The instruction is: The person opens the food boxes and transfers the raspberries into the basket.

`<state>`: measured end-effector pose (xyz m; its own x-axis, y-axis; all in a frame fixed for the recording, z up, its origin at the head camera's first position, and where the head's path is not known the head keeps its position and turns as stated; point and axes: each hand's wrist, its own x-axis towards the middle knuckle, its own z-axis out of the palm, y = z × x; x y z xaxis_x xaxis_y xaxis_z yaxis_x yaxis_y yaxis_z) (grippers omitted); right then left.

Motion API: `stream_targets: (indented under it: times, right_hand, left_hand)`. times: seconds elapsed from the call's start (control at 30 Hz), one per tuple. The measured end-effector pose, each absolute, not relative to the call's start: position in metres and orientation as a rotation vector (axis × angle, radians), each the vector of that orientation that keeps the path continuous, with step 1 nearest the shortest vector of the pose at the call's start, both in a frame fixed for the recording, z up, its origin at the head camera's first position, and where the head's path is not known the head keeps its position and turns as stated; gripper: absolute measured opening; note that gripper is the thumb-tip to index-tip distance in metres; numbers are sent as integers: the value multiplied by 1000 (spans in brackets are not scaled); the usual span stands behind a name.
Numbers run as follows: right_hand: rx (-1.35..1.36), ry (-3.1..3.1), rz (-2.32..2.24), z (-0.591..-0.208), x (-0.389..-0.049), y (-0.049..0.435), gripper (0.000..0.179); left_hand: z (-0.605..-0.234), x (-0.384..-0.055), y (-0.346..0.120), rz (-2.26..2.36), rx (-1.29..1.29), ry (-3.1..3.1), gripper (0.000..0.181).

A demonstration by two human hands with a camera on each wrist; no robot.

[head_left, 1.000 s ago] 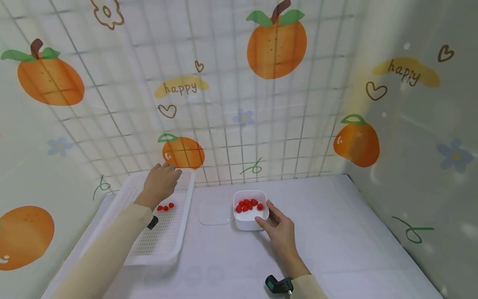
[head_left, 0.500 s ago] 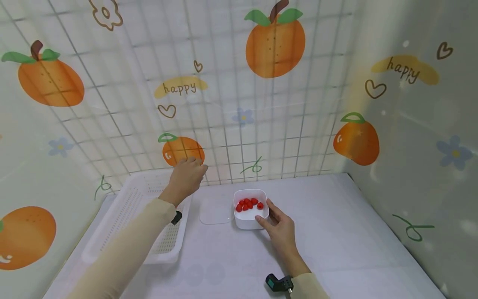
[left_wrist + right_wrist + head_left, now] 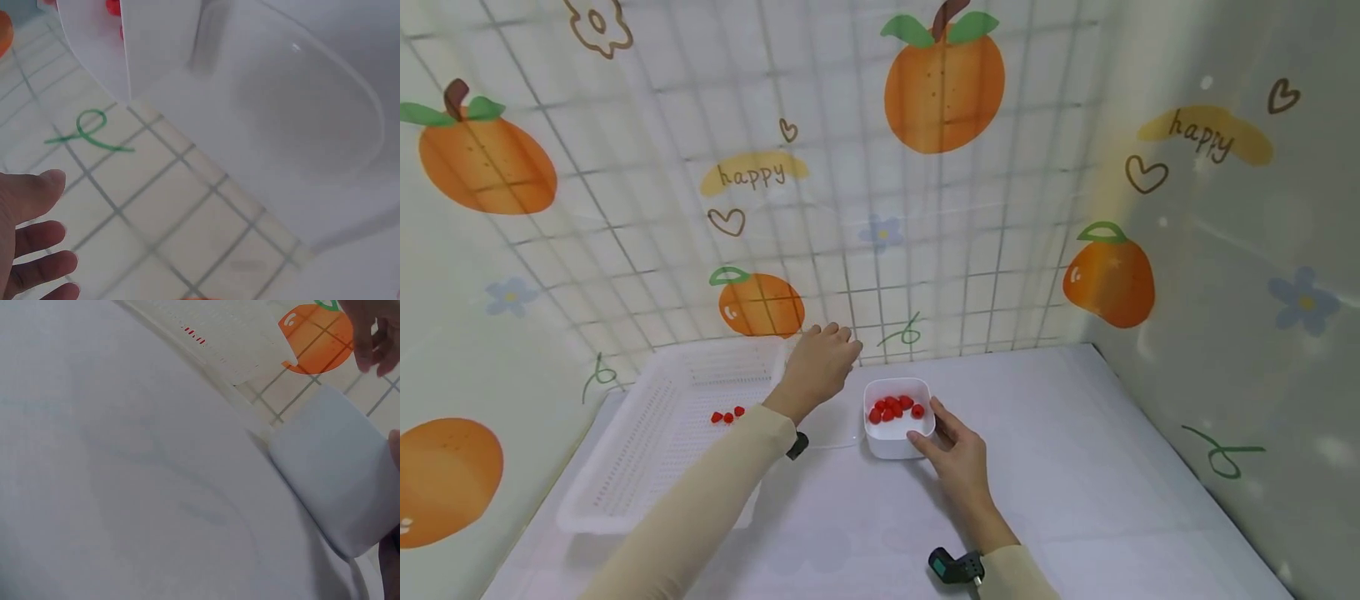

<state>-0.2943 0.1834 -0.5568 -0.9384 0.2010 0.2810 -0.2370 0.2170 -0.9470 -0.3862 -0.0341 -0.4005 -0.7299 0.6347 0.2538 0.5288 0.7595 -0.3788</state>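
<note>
In the head view my left hand (image 3: 816, 367) hovers between the white perforated basket (image 3: 625, 492) and a small white box (image 3: 895, 447). The left wrist view shows its thumb and fingers apart, with nothing visible between them. My right hand (image 3: 962, 467) grips the box at its right front corner, thumb at the front and fingers along the side. Several small red berries (image 3: 891, 408), apparently raspberries, lie inside the box. A few more red berries (image 3: 727, 417) lie on the basket floor. Below my left hand is a clear lid (image 3: 306, 94), flat on the table.
The white-covered table (image 3: 1097, 467) extends right of the box. Behind it hangs a curtain (image 3: 940, 250) printed with oranges over a wire grid, and it wraps both sides. A dark wrist device (image 3: 955, 567) sits at my right wrist.
My left hand has moved right, from above the basket to just left of the box. My right hand keeps its hold on the box, and the berries look unchanged.
</note>
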Motion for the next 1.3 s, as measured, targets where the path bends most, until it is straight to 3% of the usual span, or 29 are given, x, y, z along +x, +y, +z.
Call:
stream_targets:
  times: [0.57,1.03,1.3]
  right_hand:
    - [54,-2097,1780,-556,-294,186,73]
    - [112,-2037,1811,-555,-292,185,69]
    - [131,-2052,1803,-556,-292,186,70]
  left_hand:
    - [-445,-377,26,356,-988,-2639,26]
    - [-481,-372,41,335,-1065,-2595,22]
    - [-488,-373,48,339,-1080,-2551,41]
